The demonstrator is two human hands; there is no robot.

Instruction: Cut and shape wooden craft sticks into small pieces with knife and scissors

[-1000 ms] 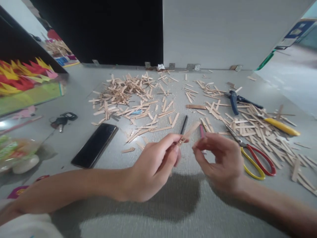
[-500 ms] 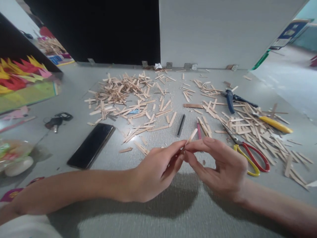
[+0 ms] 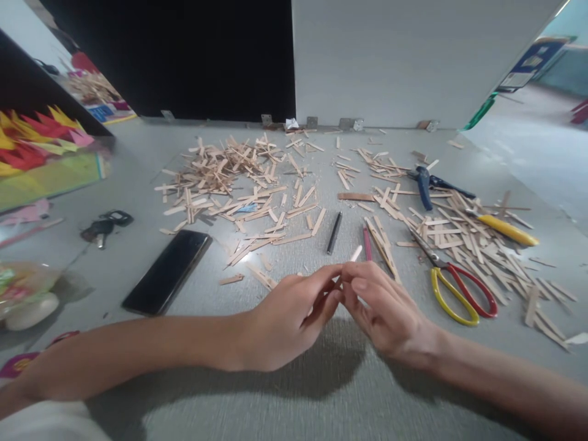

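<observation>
Between the fingertips of both hands is a pale wooden craft stick, its rounded far end poking out above them. My left hand pinches it from the left side, fingers closed. My right hand meets it from the right, its curled fingers pressed on the stick and hiding the lower part. Just beyond the fingers lie a black pen and a dark pink pencil-like stick. Scissors with one yellow and one red handle rest right of my right hand.
A heap of craft sticks lies at centre left, and more cut sticks at the right. Blue-handled pliers and a yellow-handled tool rest among them. A phone and keys lie left. Upright panels border the back.
My right hand has rotated and drawn its fingers in tighter around the stick. Less of the stick now shows above the fingertips. My left hand stays nearly in place.
</observation>
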